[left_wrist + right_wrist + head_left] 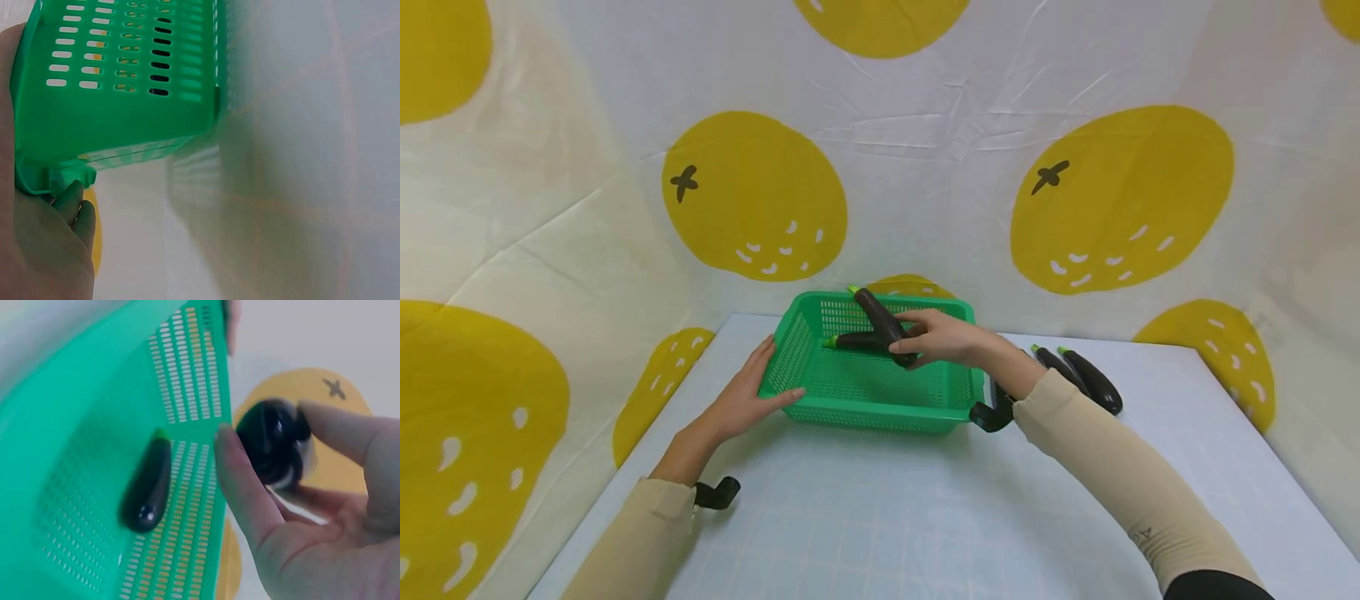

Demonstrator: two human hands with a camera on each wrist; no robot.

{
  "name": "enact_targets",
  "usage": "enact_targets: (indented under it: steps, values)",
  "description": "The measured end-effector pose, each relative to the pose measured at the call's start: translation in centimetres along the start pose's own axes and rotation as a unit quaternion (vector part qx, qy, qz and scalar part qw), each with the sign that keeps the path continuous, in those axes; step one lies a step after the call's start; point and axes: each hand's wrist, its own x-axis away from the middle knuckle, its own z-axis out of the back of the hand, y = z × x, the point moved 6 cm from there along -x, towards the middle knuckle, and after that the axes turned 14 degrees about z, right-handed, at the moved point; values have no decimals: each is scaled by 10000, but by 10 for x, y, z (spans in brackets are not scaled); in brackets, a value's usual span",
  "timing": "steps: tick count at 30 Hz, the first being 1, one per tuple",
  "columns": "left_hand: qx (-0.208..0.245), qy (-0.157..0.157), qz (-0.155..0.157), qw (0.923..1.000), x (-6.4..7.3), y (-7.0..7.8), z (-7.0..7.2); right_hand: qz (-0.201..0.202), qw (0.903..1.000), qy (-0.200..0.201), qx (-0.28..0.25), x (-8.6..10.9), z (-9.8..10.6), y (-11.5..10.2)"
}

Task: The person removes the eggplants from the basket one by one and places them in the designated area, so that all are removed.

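A green perforated plastic basket [880, 417] stands on the table. My left hand [741, 396] grips its left end, the thumb over the near rim; in the left wrist view the fingers [84, 222] curl under the rim. Above the basket, my right hand [947, 337] holds a dark eggplant [883, 321] by its rounded end, its green stem pointing up and away to the left. A second eggplant [149, 487] lies on the basket floor, partly hidden in the head view behind the held one.
Right of the basket, two more eggplants [1097, 379] lie side by side on the table, partly behind my right forearm. A pale checked cloth [850, 517] covers the table. White sheeting with yellow fruit prints [760, 200] hangs behind and at both sides.
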Motion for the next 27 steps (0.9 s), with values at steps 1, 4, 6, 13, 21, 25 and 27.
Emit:
enact_targets:
  steps: [1, 4, 6, 13, 21, 25, 27]
  values:
    - [5, 1, 9, 10000, 0, -1, 0, 24, 9999, 151, 14, 4, 3, 1]
    - [16, 4, 22, 10000, 0, -2, 0, 97, 9985, 543, -53, 14, 14, 5]
    - [45, -7, 8, 10000, 0, -2, 0, 120, 9970, 764, -46, 23, 21, 8]
    - [59, 8, -11, 10000, -1, -3, -1, 220, 9925, 1185, 214, 56, 45, 19]
    - [58, 6, -40, 10000, -1, -2, 1, 101, 9883, 1369, 664, 86, 65, 34]
    - [71, -11, -85, 9999, -1, -1, 0, 11, 9867, 1400, 830, 99, 71, 45]
    - [101, -23, -86, 9999, -1, -1, 0, -59, 9862, 1378, 917, 105, 74, 53]
